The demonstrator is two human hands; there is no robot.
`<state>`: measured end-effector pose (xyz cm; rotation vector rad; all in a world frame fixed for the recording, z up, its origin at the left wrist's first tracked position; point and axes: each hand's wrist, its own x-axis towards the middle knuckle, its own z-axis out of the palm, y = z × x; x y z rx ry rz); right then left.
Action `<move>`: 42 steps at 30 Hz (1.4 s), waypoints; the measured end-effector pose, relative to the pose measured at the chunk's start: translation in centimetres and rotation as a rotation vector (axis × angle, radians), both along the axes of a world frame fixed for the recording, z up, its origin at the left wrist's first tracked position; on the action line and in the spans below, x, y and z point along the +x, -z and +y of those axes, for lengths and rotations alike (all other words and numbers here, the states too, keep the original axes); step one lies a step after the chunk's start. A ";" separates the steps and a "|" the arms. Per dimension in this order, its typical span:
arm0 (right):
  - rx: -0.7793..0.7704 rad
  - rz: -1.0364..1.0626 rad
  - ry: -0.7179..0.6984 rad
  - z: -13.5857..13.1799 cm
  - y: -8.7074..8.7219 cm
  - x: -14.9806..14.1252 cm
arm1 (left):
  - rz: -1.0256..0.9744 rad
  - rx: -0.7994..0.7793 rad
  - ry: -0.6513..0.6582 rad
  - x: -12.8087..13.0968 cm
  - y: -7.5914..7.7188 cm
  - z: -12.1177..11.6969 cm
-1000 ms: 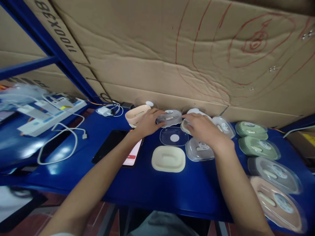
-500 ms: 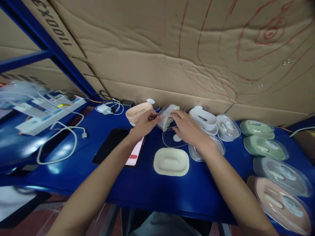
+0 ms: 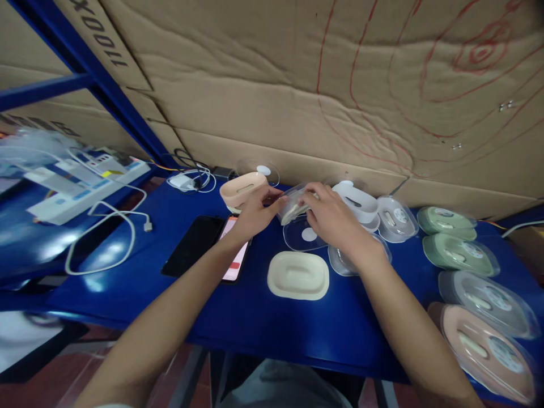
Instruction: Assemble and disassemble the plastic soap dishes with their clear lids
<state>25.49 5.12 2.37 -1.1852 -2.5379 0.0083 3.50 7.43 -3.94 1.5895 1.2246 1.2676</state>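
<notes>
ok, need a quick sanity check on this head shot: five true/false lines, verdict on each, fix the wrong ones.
1. The left hand and right hand are both on the clear box. True.
2. The phones both have lit screens. False: the left phone is dark; only the right phone is lit.
3. The cream dish lies on the blue table, between the forearms. True.
4. The power strip is at the picture's right edge. False: the power strip is on the left.
5. In the right-hand row, the peach box is nearest the camera. True.
</notes>
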 end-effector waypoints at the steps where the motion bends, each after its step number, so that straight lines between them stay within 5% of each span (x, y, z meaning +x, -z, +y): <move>1: -0.019 -0.010 -0.001 -0.1 -0.3 0.1 | 0.006 0.007 -0.004 0.0 0.1 0.0; 7: -0.144 -0.044 -0.055 -0.6 -1.4 0.5 | 0.022 0.027 -0.030 -0.4 0.4 0.5; 11: -0.040 0.015 -0.037 -0.5 -0.9 0.3 | 0.027 0.038 -0.017 -0.4 0.3 0.4; 16: -0.159 -0.055 -0.016 -0.8 -0.5 0.2 | 0.034 0.044 0.001 -0.4 0.1 0.3; 24: -0.227 -0.096 0.016 -2.0 -2.1 0.2 | 0.125 0.082 -0.085 -0.7 0.2 0.3; 31: -0.429 -0.009 0.028 -2.5 -4.2 2.6 | 0.512 0.479 -0.322 -0.8 -1.1 -1.1; 34: -0.366 0.035 0.225 -1.6 -5.5 6.2 | 0.595 0.524 -0.268 -0.3 -1.4 -1.6; 39: -0.445 -0.087 0.849 0.7 -5.8 12.9 | 0.642 0.543 -0.217 0.8 -1.4 -2.3; 42: -0.503 -0.111 0.908 1.5 -4.5 14.9 | 0.650 0.531 -0.193 1.2 -1.4 -2.6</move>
